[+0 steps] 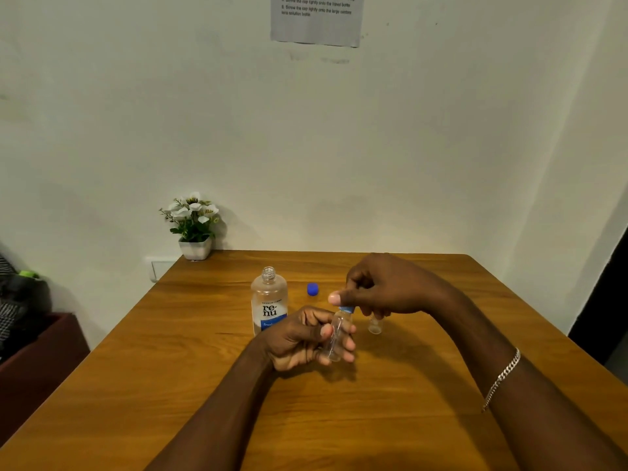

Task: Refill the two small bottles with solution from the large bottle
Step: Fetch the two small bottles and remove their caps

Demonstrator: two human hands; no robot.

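hands (pixel 339 317) grip one of two small bottles (pixel 335 334).

Both bare forearms reach in from the near edge of the worktop (pixel 390 419) and converge toward its middle; the left hand (pixel 302 338) lies lower, palm turned inward, fingers curled in a closed grip around a small bottle (pixel 334 338); the right hand (pixel 384 287) hovers just above it, wrist bent downward, thumb and fingers pinched on the blue cap (pixel 346 309) at the bottle's top; a chain bracelet (pixel 503 377) circles the right wrist.
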